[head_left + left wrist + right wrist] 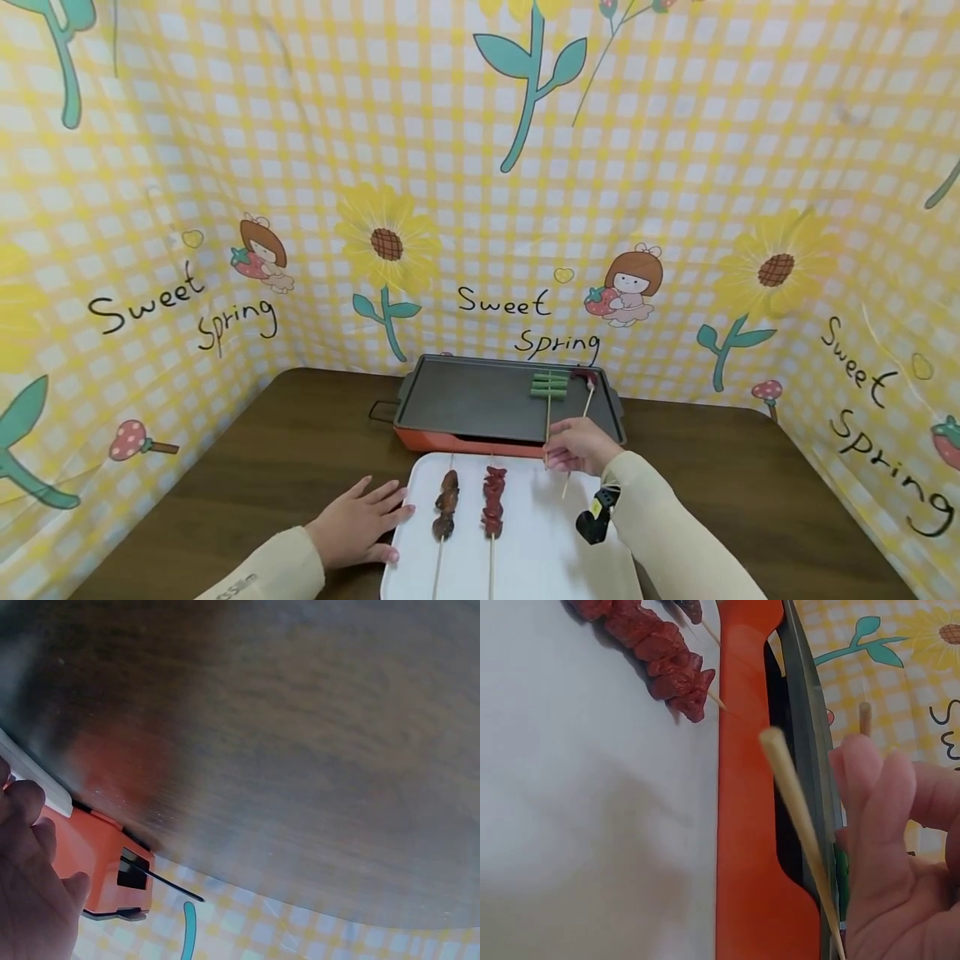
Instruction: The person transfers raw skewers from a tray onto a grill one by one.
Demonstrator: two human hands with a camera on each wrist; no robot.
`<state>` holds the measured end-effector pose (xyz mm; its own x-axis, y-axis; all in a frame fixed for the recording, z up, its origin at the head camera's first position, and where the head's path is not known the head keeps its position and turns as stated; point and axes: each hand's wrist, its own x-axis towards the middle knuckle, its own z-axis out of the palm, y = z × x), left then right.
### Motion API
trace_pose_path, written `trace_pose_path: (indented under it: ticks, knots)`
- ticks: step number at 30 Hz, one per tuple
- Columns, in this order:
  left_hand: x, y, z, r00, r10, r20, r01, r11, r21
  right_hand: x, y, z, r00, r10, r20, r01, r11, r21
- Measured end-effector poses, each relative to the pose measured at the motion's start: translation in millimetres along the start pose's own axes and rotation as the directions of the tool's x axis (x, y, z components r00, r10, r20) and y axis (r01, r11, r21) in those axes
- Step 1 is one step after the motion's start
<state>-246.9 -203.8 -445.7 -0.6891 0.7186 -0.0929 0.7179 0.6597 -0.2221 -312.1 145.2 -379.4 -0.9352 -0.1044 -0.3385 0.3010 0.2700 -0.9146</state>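
My right hand (581,446) pinches the stick of a skewer of green vegetable pieces (549,386) between thumb and fingers, over the grill's front edge. The green pieces are at the right part of the dark grill plate (472,400). Beside them, a second skewer with a dark red piece (583,377) has its bare stick slanting out past my hand; in the right wrist view that stick (799,802) passes close to the camera. My left hand (352,525) lies with spread fingers, its fingertips at the left rim of the white tray (547,554).
A brown meat skewer (447,504) and a red meat skewer (493,502) lie on the tray. Directly behind it stands the orange grill body (435,440), with a wire handle (381,410) at its left. The wooden table (247,467) meets a checked cloth backdrop (465,208).
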Motion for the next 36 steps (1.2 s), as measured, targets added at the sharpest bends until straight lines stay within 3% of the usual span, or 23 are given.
trace_pose_path:
  ticks: [12,24,28,36]
  knots:
    - [4.9,2.8,-1.1,1.000,0.000,-0.002,0.000,1.000,0.007,2,5,-5,1.000,-0.018,0.005,0.018,0.999,-0.042]
    - [0.3,2.0,-1.3,1.000,-0.008,0.013,0.008,1.000,0.010,2,6,1,0.995,-0.086,-0.052,0.080,0.991,-0.107]
    - [0.8,1.1,-2.4,0.999,-0.021,0.043,0.020,1.000,0.010,-5,-1,4,0.990,-0.125,-0.071,0.119,0.989,-0.084]
    - [2.1,-0.8,-5.1,0.997,-0.019,0.069,0.020,1.000,-0.017,-32,6,18,0.979,-0.202,-0.008,0.201,0.978,-0.046]
